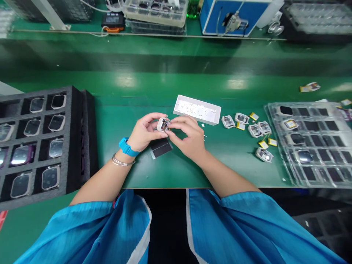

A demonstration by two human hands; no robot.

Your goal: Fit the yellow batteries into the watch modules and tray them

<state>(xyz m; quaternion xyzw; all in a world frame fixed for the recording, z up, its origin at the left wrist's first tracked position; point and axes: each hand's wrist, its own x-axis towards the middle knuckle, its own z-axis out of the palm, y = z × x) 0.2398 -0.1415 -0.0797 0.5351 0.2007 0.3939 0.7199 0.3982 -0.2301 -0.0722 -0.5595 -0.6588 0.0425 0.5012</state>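
Between the fingers of my left hand [143, 132] is a white smartwatch case [162, 125], its open side with the inner parts turned toward the right. My right hand [189, 135] has thumb and fingertips closed at that open side; whether they pinch some small part there I cannot make out. Beneath the hands lies a sheet of dark adhesive pieces [161, 148], partly covered by them. Just behind the right hand stands a shallow white box [216, 116] with small dark scraps in it.
Several opened watch cases [255, 130] and yellow batteries [263, 144] lie to the right. Beyond them are stacked clear trays [316, 141]. At left a black foam tray [70, 146] holds watches. A shelf edge [165, 34] with a blue box [211, 16] runs along the back.
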